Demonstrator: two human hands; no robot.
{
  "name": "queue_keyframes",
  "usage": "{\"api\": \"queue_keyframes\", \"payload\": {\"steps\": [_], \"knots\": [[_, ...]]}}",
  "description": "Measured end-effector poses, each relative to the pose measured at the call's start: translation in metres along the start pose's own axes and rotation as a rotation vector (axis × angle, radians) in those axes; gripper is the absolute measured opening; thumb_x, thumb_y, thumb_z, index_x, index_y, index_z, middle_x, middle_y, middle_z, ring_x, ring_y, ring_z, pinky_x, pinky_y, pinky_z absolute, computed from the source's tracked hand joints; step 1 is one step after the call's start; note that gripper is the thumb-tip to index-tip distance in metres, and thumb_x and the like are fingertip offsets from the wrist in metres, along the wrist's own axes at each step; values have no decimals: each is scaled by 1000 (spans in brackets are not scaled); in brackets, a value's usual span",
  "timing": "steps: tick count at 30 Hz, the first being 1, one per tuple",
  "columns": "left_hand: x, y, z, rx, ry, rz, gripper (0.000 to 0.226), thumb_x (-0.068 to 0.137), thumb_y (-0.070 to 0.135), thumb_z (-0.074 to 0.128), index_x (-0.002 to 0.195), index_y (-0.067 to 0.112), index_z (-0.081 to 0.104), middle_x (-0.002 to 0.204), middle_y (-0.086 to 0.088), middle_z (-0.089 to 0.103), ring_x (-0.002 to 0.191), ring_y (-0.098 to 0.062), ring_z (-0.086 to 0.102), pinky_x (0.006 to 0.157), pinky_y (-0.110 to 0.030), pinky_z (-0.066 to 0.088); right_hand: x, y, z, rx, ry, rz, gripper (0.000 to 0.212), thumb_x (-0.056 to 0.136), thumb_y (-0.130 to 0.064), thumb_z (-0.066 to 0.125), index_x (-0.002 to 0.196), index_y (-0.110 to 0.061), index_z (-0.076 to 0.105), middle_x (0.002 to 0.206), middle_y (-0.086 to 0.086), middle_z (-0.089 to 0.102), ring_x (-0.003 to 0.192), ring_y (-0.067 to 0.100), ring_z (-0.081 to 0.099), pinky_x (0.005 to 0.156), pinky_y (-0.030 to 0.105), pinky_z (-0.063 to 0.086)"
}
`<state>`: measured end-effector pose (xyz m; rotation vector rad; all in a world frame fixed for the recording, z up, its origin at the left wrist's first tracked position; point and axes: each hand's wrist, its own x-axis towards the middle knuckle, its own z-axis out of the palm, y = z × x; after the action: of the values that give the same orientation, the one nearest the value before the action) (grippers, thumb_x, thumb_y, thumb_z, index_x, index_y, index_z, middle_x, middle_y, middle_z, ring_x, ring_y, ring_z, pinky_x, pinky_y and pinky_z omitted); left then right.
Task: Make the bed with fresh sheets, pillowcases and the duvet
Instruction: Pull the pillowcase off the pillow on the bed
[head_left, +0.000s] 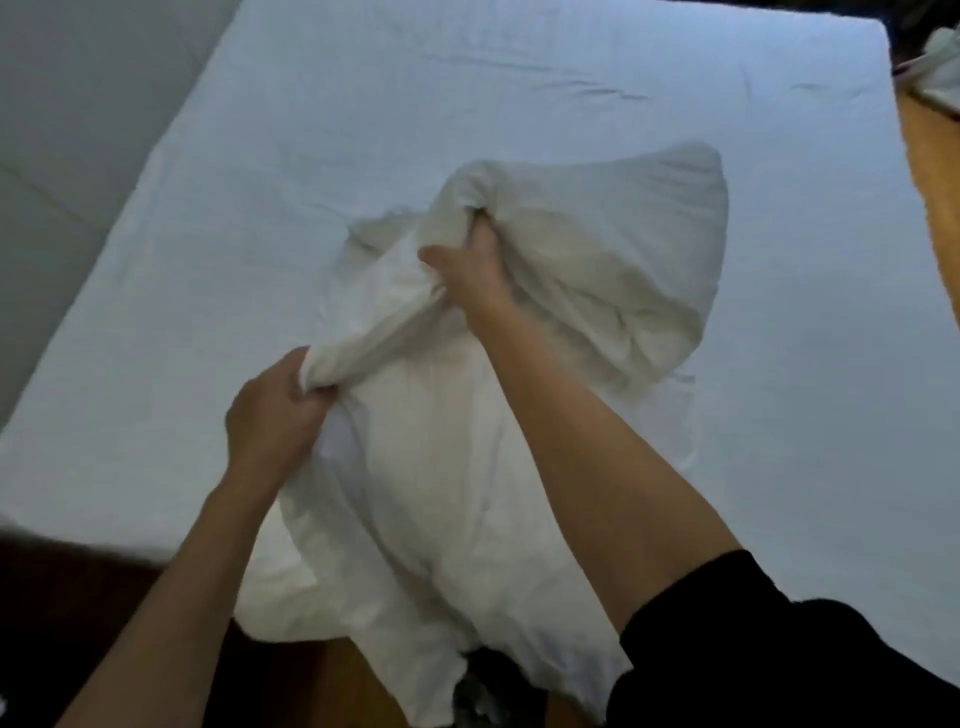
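Gripping a bunched fold of the white pillowcase (415, 467), the left hand (270, 410) has its fingers curled tight round the cloth at the case's open edge. The right hand (470, 265) reaches beyond it, fingers dug into the pillow (623, 270) and clenched on its near corner, thumb stuck out to the left over the gathered fabric. Between the two hands a ridge of pillowcase runs stretched from one fist to the other.

Part of the pillow lies bare beyond and to the right of the right hand, cream against the whiter case; the rest sits under the case below the right forearm. How far the pillow goes inside cannot be told, since the cloth covers it. The loose end of the pillowcase hangs off the near edge of the bed (156, 260), below both wrists.

Under both hands spreads the fitted sheet (519, 78), pale and lightly creased far beyond the right hand. A black sleeve (779, 649) covers the right upper arm. Wooden floor (930, 171) shows far right of the right hand, with a pale bundle (940, 67) on it at the frame's edge, too cropped to identify. Left of the left hand, past the bed, is a grey wall (78, 104).
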<state>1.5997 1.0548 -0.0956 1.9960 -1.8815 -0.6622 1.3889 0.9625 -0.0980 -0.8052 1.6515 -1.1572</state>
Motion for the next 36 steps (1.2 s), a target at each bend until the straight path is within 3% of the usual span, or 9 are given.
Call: {"api": "queue_keyframes", "payload": {"steps": [1,3,5,7,10,19,27,32,36], "knots": [[5,-23,-20,13,36,-79,48,72,42,55,116,26,64,110,-14,68,101,-38,62,78,-41,46,-2,-9,28,-26,-152,8,74,78,-6,72,142,-3,35,137,18,48,124,34,48,99,49,45],[13,-77,-40,64,29,-272,50,79,41,60,124,20,59,120,-18,62,106,-40,58,84,-43,44,-12,-14,76,-154,-372,5,72,83,-9,68,145,-5,31,143,16,42,128,32,44,95,40,47],[16,-132,-37,142,-121,-450,49,85,32,60,131,16,51,126,-20,57,110,-39,55,89,-42,44,-31,-3,104,-346,-519,-29,70,83,-20,68,143,-5,36,143,16,43,129,30,43,93,32,42],[10,-168,-22,206,-299,-564,57,88,24,57,141,17,38,135,-20,50,116,-37,52,95,-43,44,-49,19,107,-459,-600,-2,67,84,-25,68,142,-7,39,145,14,42,132,28,42,103,34,35],[-3,-178,11,179,-369,-600,73,90,27,59,151,16,21,143,-20,43,124,-37,47,100,-43,41,-66,66,78,-588,-657,125,60,91,-26,62,144,-11,37,147,10,41,133,25,41,108,37,35],[-13,-92,94,172,-512,-446,62,94,36,52,149,16,29,140,-17,45,125,-33,47,100,-39,42,-78,162,-84,-702,-327,429,43,92,-26,57,133,-14,49,130,9,56,116,24,55,96,34,44],[35,23,167,240,-530,-189,61,96,33,50,150,19,25,151,-15,31,135,-32,34,104,-41,37,-12,160,-177,-661,-55,341,38,93,-22,53,130,-16,54,126,4,59,111,20,57,90,31,43],[85,102,217,187,-455,18,65,97,39,48,153,24,18,159,-14,13,144,-30,17,112,-41,29,54,149,-211,-715,5,243,41,93,-25,55,133,-17,51,133,7,52,117,22,54,96,35,42],[141,148,258,201,-458,114,76,95,51,47,154,28,4,160,-14,-3,148,-31,2,118,-44,18,122,143,-221,-744,23,222,57,92,-33,58,143,-17,37,142,11,43,124,27,49,100,39,41]]}}
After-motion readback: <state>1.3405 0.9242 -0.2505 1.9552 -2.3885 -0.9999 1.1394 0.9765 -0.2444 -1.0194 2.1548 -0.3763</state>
